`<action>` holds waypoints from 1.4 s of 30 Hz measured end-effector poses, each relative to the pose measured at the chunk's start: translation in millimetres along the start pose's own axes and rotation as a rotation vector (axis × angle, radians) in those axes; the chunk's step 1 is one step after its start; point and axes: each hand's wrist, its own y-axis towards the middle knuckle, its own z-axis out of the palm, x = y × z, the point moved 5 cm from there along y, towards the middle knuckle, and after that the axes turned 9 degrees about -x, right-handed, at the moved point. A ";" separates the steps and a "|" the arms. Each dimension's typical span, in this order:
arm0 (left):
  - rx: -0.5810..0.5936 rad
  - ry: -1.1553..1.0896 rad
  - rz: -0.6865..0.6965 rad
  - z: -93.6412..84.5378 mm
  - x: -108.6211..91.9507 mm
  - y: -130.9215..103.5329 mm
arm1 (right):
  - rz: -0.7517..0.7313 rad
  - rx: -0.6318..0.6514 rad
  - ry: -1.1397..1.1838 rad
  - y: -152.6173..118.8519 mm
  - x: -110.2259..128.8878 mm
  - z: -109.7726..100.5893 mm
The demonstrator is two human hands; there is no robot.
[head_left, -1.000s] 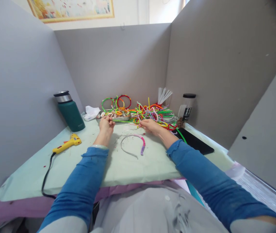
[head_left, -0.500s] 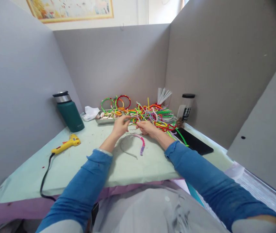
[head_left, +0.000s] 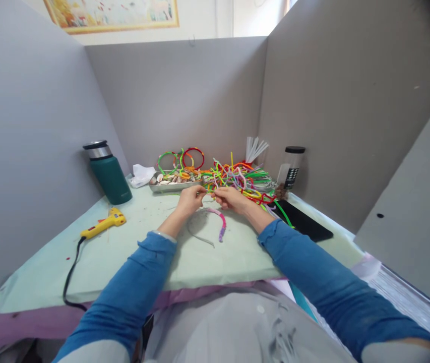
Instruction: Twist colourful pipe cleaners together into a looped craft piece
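Note:
My left hand (head_left: 192,198) and my right hand (head_left: 230,198) meet nearly fingertip to fingertip above the middle of the table. Both pinch a thin yellow-green pipe cleaner (head_left: 209,191), a short stretch of which shows between them. Its far end seems to stick out left of my left hand. Just below the hands lies a headband (head_left: 222,222), its right side wrapped in pink and purple and its left side bare grey. Behind my right hand spreads a tangled heap of coloured pipe cleaners (head_left: 252,176).
A metal tray (head_left: 177,187) of shells stands behind my left hand, with wrapped hoops (head_left: 194,151) at the back. To the left are a green bottle (head_left: 111,179) and a yellow glue gun (head_left: 103,224) with its cord. A clear jar (head_left: 290,169) and a black tablet (head_left: 309,224) sit right.
My left hand has lowered slightly and moved right, its fingers closing on the pipe cleaner beside my right hand. My right hand has barely moved. The headband lies in place.

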 end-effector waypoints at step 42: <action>0.015 -0.040 -0.095 -4.9 -8.2 1.0 | -0.233 -0.033 -0.265 -10.6 15.9 10.7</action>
